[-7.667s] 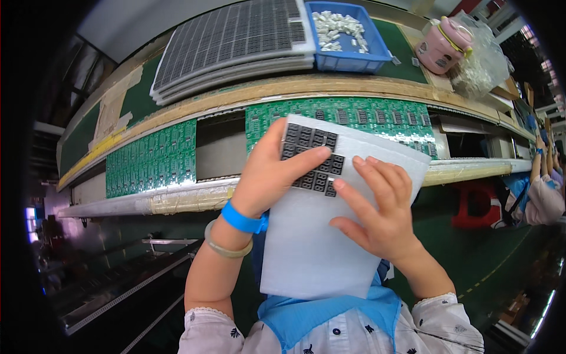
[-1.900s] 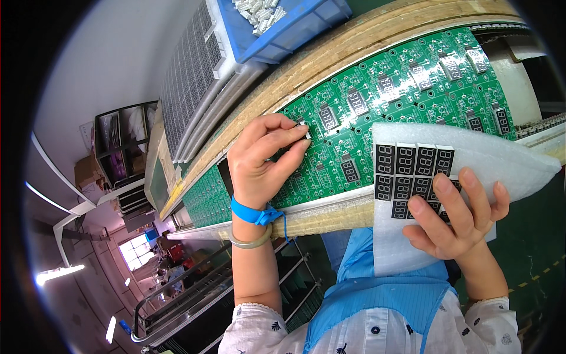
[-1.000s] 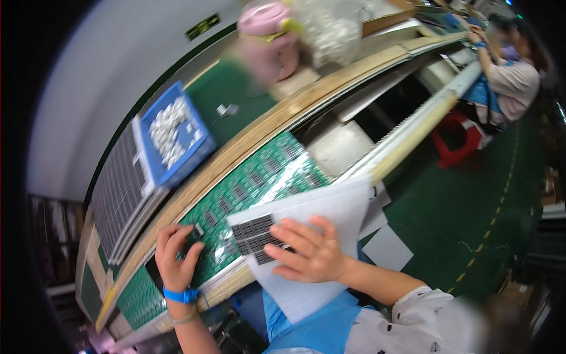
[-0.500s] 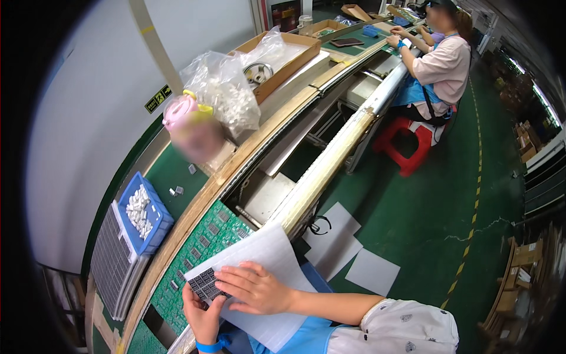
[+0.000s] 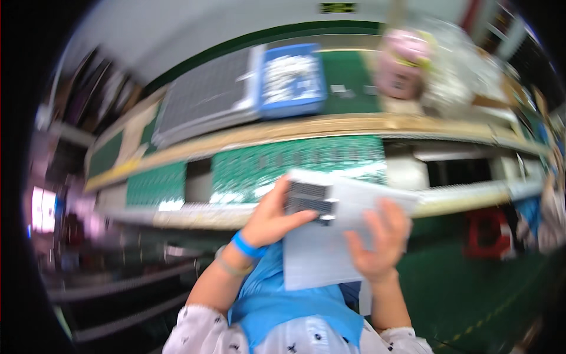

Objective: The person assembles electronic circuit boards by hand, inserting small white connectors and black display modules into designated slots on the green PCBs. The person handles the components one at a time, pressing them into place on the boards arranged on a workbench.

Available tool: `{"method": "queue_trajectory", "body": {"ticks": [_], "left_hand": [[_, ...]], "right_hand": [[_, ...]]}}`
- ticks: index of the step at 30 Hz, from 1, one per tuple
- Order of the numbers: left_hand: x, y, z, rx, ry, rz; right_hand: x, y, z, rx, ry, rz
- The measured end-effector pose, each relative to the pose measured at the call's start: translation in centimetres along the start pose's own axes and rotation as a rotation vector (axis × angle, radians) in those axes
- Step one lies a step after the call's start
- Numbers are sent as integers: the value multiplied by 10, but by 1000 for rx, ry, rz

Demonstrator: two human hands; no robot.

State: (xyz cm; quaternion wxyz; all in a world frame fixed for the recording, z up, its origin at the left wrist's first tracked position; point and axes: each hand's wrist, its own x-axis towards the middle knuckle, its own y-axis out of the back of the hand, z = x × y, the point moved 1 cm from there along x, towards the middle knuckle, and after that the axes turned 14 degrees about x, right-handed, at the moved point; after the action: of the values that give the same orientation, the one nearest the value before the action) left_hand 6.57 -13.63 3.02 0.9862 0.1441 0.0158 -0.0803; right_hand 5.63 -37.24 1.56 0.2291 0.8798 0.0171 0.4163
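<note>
A white sheet, perhaps of foam (image 5: 321, 256), lies across my lap at the line's near edge. On its upper left rest dark segment display modules (image 5: 305, 197) in a tight block, with a few loose pieces at the block's right. My left hand (image 5: 270, 217) grips the sheet's left side, its thumb lying over the modules. Over the right part of the sheet is my right hand (image 5: 380, 239), blurred, fingers spread and nothing in it; whether it touches the sheet I cannot tell. Just beyond, a green circuit board panel (image 5: 247, 165) sits on the line.
A blue bin (image 5: 321, 88) of small white parts stands on the shelf beside stacked grey trays (image 5: 203, 88). To their right are a pink container (image 5: 401, 74) and a clear plastic bag (image 5: 451, 71). A second green panel (image 5: 156, 184) lies left. Far right, a red stool (image 5: 488, 233) stands near a co-worker.
The view has swung left to face the line. My right hand has come off the display modules and moved right, its fingers now spread. My left hand still holds the sheet.
</note>
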Motion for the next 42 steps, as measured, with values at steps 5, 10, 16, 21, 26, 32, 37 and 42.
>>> {"method": "queue_trajectory", "body": {"ticks": [5, 10, 16, 21, 26, 32, 37, 42], "left_hand": [[-10, 14, 0, -133, -5, 98], [-25, 33, 2, -425, -4, 260], [-1, 102, 6, -815, -5, 411], [27, 170, 11, -931, -8, 540], [60, 264, -26, -898, 53, 887], [116, 313, -115, -870, -16, 621], [99, 392, -169, -812, 52, 636], [99, 325, -128, -713, 201, 837]], "right_hand": [[13, 14, -5, -34, -92, 2], [15, 14, -5, 11, -173, 5], [16, 24, 20, 364, -323, 379], [18, 26, 34, 301, -428, 405], [12, 27, 36, 102, -403, 358], [-10, 49, 43, -2, -490, 391], [-10, 61, 50, 65, -424, 387], [-21, 110, 62, -9, -455, 429]]}}
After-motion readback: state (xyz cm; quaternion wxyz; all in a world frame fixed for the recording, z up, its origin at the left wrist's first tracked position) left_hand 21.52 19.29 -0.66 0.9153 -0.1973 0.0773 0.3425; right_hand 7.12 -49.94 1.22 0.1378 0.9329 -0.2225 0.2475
